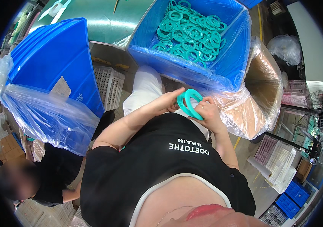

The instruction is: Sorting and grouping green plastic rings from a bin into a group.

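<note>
Two teal plastic rings are held close together in front of my body. My left hand (168, 101) grips one ring (180, 100) at its left side, thumb stretched along it. The fingers of my right hand (209, 113) are closed on the lower right part of the other ring (196, 115), which is tilted and overlaps the first. Whether the rings touch I cannot tell. Just beyond my hands stands a blue bin (229, 73) lined with clear plastic film, holding a heap of similar teal rings (195, 34).
A tilted blue bin (55, 53) with plastic film stands at left, near a white crate (108, 87). A cardboard box (263, 94) in film is at right. Beyond lies a green table (112, 22). Another person (55, 170) is at lower left; a fan (315, 147) stands far right.
</note>
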Available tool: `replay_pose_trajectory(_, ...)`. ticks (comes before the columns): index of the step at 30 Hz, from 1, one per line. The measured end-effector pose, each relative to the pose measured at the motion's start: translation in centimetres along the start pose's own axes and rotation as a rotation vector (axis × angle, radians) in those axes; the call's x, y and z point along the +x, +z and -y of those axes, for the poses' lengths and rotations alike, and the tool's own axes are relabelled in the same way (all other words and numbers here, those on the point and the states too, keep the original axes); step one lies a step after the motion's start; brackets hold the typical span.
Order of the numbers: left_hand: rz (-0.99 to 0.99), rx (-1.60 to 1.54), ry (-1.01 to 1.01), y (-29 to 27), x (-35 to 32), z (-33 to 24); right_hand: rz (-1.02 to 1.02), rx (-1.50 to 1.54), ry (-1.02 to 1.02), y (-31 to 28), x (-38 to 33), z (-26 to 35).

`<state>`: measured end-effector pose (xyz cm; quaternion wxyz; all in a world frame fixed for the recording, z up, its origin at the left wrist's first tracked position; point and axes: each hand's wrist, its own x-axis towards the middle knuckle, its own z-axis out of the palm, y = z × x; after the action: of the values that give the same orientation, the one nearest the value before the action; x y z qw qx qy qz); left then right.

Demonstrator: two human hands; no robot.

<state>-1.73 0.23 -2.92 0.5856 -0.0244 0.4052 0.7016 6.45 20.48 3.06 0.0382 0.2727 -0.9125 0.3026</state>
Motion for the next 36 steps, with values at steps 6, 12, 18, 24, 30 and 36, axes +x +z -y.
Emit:
replay_pose_trajectory(6, -0.001, -0.235, 0.016, 0.6, -0.1, 0.1, -0.408, 0.233, 0.059, 1.2, -0.4, -0.4)
replay_pose_trajectory(12, -0.152, 0.098, 0.473, 0.1, -0.4, 0.6, -0.949, 0.844, 0.767, 0.9, -1.0, -2.5)
replay_pose_trajectory(18, -0.191, 0.247, 0.506, 1.9, -0.3, 1.3, -0.559, 1.178, 0.908, 4.1, -0.6, 0.0)
replay_pose_trajectory(24, -0.081, 0.182, 0.336, 0.6, -1.1, -1.3, -0.308, 1.146, 0.862, 2.7, -1.6, -1.3)
replay_pose_trajectory(30, 0.059, 0.362, 0.489, 1.3, -1.2, -0.5, -0.185, 1.091, 0.839, 1.2, -1.4, -0.1)
replay_pose_trajectory(36, 0.260, 0.045, 0.314, 1.6, -1.6, -1.3, -0.199, 1.172, 0.878, 2.7, -2.4, -0.9)
